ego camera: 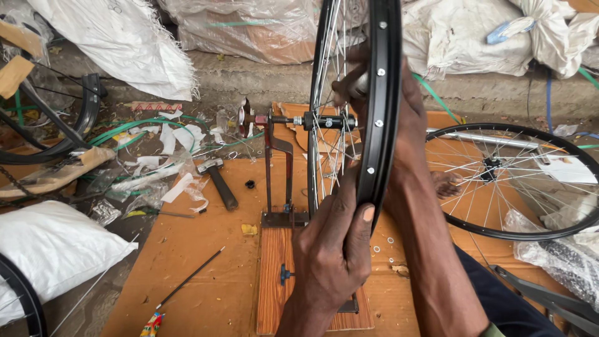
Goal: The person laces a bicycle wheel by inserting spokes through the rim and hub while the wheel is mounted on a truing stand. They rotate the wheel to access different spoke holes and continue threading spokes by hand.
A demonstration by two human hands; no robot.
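**A:** Where does the black wheel rim [382,112] sit?

**B:** Upright, edge-on to the viewer, above the brown board [206,249]. Its hub axle [324,121] is carried at the top of the truing stand [277,181], whose metal foot rests on a wooden base plank [274,281]. Silver spokes run from hub to rim.

**A:** State of the left hand [334,249]?

**B:** Closed around the lower part of the rim; the thumb lies against the rim's edge and the fingers wrap behind it.

**A:** And the right hand [405,118]?

**B:** It reaches up behind the rim toward the hub. The rim covers most of the fingers, so I cannot tell whether they pinch anything or lie spread.

**A:** Surroundings?

**B:** Left of the stand, a hammer [218,178] lies on the board's edge. Nearer the viewer, a loose spoke [190,278] lies on the board, and a screwdriver [153,324] with a red and yellow handle sits beside its lower end. To the right, a second spoked wheel [499,181] lies flat, well apart from the stand. White sacks [125,43] line the far wall, and torn white wrapping [168,143] litters the ground at left.
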